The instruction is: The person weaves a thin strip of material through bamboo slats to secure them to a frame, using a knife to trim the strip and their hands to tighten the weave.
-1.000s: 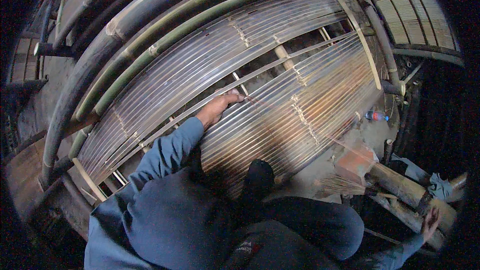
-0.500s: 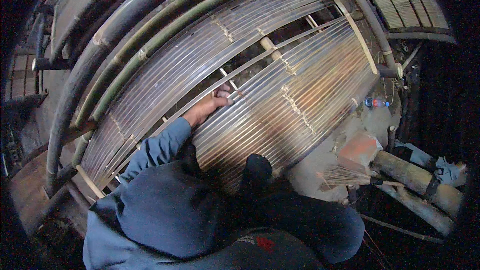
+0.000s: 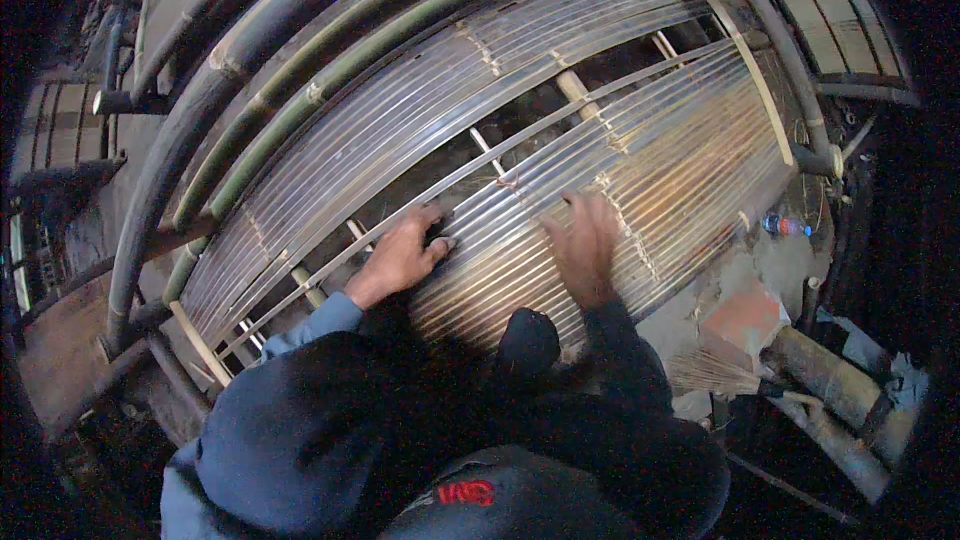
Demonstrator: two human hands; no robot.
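Resting flat and unclenched on the bamboo slat panel point(image 3: 520, 140), both hands point(image 3: 400, 255) point(image 3: 585, 245) grasp nothing; a blue-capped bottle point(image 3: 785, 226) lies right.

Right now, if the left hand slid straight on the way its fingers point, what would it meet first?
Probably the thin cross stick in the open gap between the slats, just beyond the left hand; depth is unclear.

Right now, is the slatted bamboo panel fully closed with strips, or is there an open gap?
Open gap. The bamboo panel shows a dark strip-free band between its slat sections, beside the left hand; the right hand lies on slats.
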